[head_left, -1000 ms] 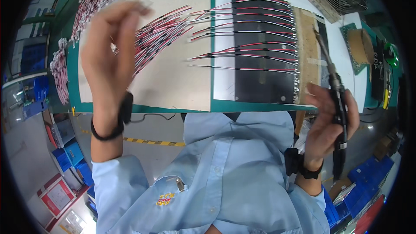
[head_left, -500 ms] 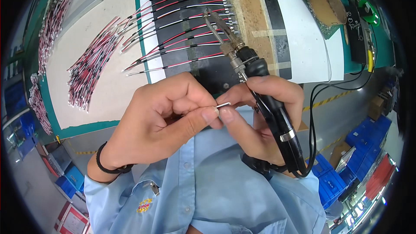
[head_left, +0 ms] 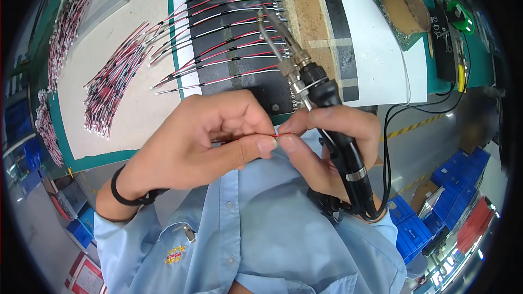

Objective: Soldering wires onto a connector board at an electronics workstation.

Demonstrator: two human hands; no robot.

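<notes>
My left hand is closed in a pinch on a thin wire, of which a short red stretch shows between the fingertips. Facing it, the thumb and forefinger of my right hand pinch the same wire. A black soldering iron also lies in my right hand, its metal tip and a thin side tube pointing up and left over the board. Behind my hands, red, white and black wires lie in a row across a black board, with small metal parts at their right ends.
A pile of similar wires lies on the cream sheet at left, with more bundles beyond. At far right are a brown round block and a black box. Cables trail from the iron. Blue crates stand lower right.
A white wire end showed between my fingertips before; now a red stretch shows there. The board and wires have shifted slightly left in view, and my hands stay close together.
</notes>
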